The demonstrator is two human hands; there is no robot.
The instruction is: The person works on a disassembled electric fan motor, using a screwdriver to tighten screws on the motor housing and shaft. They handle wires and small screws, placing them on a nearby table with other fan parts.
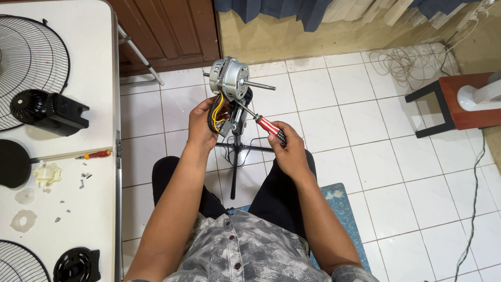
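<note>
One silver fan motor (228, 78) trails yellow and black wires.

Both forearms raised forward; left hand (202, 122) and right hand (288, 151) curled closed, gripping.

Under me the floor (365, 130) is white square tile with dark grout lines, evenly lit. A blue mat (342, 209) lies on it below my knees. Ahead, the wall (292, 39) is a worn yellowish plaster, with a brown panelled wooden door (167, 31) at its left and dark blue cloth (276, 10) hanging along its top. A pale coiled cable (404, 62) lies on the tiles by the wall, near a red-topped stool with black legs (459, 102) at my right. At my left runs the white table's long edge (112, 156).
</note>
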